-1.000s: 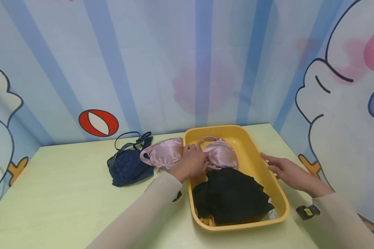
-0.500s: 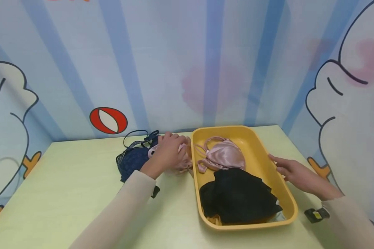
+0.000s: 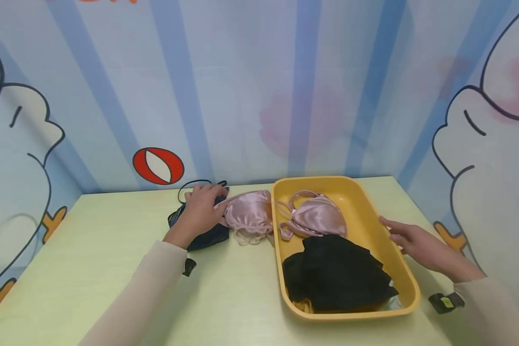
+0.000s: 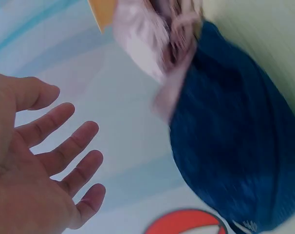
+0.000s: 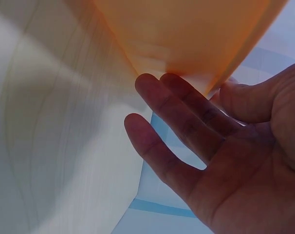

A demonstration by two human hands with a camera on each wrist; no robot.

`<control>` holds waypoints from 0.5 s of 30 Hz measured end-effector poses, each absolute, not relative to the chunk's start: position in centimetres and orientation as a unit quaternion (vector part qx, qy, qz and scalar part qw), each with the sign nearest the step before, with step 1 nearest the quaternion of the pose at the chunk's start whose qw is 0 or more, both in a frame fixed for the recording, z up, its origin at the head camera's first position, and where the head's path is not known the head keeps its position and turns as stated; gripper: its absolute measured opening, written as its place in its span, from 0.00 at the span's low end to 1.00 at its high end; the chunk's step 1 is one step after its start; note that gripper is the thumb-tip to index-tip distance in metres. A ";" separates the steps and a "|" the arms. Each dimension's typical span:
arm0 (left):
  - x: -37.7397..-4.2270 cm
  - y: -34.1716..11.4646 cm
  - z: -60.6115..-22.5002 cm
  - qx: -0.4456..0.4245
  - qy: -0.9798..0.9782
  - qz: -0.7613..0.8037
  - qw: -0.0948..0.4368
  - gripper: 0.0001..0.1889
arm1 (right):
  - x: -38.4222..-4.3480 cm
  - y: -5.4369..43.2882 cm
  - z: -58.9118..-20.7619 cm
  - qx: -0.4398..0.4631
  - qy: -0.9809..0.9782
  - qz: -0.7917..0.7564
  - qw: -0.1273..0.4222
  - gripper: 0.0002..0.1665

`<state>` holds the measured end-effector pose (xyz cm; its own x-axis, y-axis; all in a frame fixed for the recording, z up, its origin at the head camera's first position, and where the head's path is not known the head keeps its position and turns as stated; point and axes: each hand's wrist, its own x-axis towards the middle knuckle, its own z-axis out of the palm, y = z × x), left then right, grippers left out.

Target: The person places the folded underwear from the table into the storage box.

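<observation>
My left hand (image 3: 202,210) hovers over a navy lace bra (image 3: 209,236) on the table, its fingers spread and holding nothing. In the left wrist view the fingers (image 4: 64,146) stand apart from the navy bra (image 4: 230,131). Beside it lies a pink satin bra cup (image 3: 251,209), touching the left wall of a yellow tray (image 3: 278,259). Another pink satin cup (image 3: 320,216) with straps lies inside the tray. Whether the two pink cups are joined is unclear. My right hand (image 3: 424,245) rests at the tray's right rim, fingers fairly straight against its outer side.
A stack of folded black cloth (image 3: 337,274) fills the front of the tray, with some orange-yellow fabric (image 3: 304,305) peeking out below. A printed backdrop (image 3: 242,96) stands right behind the table (image 3: 112,240) and on both sides.
My left hand has let go of the pink fabric at the tray's left rim and moved left, over the pink cup to the navy bra. My right hand stays at the right rim.
</observation>
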<state>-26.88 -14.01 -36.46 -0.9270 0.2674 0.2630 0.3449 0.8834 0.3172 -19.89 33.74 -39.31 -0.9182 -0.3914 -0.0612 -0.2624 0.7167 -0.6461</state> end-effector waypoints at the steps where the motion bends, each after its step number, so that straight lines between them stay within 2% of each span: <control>1: -26.9 -14.6 -36.5 -0.153 -0.965 -0.184 0.109 0.14 | -19.9 33.7 -39.3 -0.178 0.921 -0.332 0.097 0.31; 6: -27.0 -17.1 -37.0 -0.114 -0.973 -0.179 0.094 0.16 | -19.9 33.8 -39.3 -0.175 0.921 -0.335 0.100 0.31; 15: -27.2 -21.0 -38.4 -0.018 -0.985 -0.172 -0.005 0.26 | -20.0 33.6 -39.3 -0.173 0.920 -0.337 0.102 0.32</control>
<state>-27.22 -20.99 -38.38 -0.9993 0.0368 -0.0041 0.0333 0.9399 0.3397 -20.02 33.59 -39.34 -0.9191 -0.3877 -0.0704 -0.2505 0.7128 -0.6551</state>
